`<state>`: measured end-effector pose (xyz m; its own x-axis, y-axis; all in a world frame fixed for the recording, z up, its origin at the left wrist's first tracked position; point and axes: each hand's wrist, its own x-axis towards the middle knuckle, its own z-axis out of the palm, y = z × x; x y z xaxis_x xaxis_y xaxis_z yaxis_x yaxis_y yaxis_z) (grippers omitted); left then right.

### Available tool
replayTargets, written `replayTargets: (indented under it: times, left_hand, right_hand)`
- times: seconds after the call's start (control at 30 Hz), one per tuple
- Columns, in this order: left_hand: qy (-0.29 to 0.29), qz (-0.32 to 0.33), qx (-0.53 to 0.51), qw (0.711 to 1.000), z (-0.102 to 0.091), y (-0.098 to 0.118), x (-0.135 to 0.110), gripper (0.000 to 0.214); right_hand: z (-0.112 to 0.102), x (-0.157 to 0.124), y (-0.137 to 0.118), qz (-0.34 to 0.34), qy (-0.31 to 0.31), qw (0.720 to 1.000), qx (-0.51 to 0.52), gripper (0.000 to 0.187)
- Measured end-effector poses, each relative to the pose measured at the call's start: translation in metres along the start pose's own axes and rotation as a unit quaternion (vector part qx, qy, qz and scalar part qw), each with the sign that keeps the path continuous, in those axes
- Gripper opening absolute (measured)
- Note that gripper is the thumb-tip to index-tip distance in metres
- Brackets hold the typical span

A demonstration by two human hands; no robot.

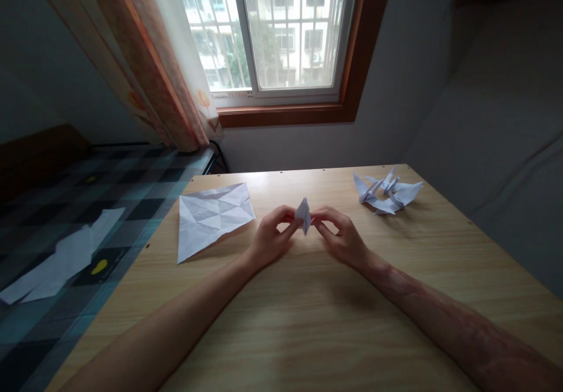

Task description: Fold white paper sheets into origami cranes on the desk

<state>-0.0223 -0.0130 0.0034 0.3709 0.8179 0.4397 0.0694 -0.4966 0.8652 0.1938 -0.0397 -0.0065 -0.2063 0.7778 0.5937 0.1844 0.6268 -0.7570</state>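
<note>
A small folded white paper piece [303, 215] stands upright between my two hands, above the middle of the table. My left hand [275, 232] pinches it from the left, with thumb and fingers on its side. From the right, my right hand [341, 233] has its thumb and fingertips pinched together at the paper's right edge. The fingertips partly hide the lower folds. Left of my hands lies a creased sheet of white paper [213, 219], opened out. Several folded paper cranes [389, 192] sit in a cluster at the right back.
The wooden table [281, 321] ends at a wall under a barred window [294, 34]. At its left is a bed with a checked cover [145, 175], on which white paper strips [65, 260] lie. A curtain [153, 63] hangs at the upper left.
</note>
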Motion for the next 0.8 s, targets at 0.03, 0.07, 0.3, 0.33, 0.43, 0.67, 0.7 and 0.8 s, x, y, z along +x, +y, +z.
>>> replayTargets:
  times: [0.03, 0.07, 0.3, 0.33, 0.43, 0.67, 0.7, 0.8]
  left_hand:
    - [-0.014, -0.007, -0.012, 1.0, 0.0, -0.001, 0.0, 0.021]
    - [-0.028, -0.011, -0.021, 0.999, -0.001, -0.001, 0.0, 0.023]
    - [-0.058, -0.033, -0.069, 0.995, -0.002, -0.001, -0.001, 0.033]
    - [-0.059, -0.035, -0.075, 0.995, -0.002, -0.001, -0.001, 0.034]
    - [-0.066, -0.032, -0.078, 0.994, -0.002, 0.0, -0.003, 0.033]
    - [-0.053, -0.063, -0.11, 0.991, 0.001, -0.013, -0.004, 0.035]
    - [-0.054, -0.07, -0.126, 0.988, 0.001, -0.014, -0.004, 0.035]
    - [-0.058, -0.084, -0.177, 0.979, 0.0, -0.013, -0.002, 0.036]
  right_hand:
    - [0.001, 0.0, 0.002, 0.004, 0.013, 1.0, 0.0, 0.013]
    - [0.003, 0.0, 0.004, 0.012, 0.024, 1.0, 0.004, 0.014]
    - [0.003, -0.001, 0.01, 0.088, -0.003, 0.996, 0.01, 0.018]
    - [0.002, -0.001, 0.01, 0.097, -0.006, 0.995, 0.007, 0.016]
    - [0.001, -0.002, 0.011, 0.116, 0.014, 0.993, 0.015, 0.021]
    - [0.004, -0.004, 0.019, 0.148, 0.016, 0.984, 0.099, 0.035]
    - [0.004, -0.004, 0.019, 0.153, 0.011, 0.982, 0.11, 0.034]
    - [0.004, -0.003, 0.017, 0.151, 0.001, 0.98, 0.133, 0.03]
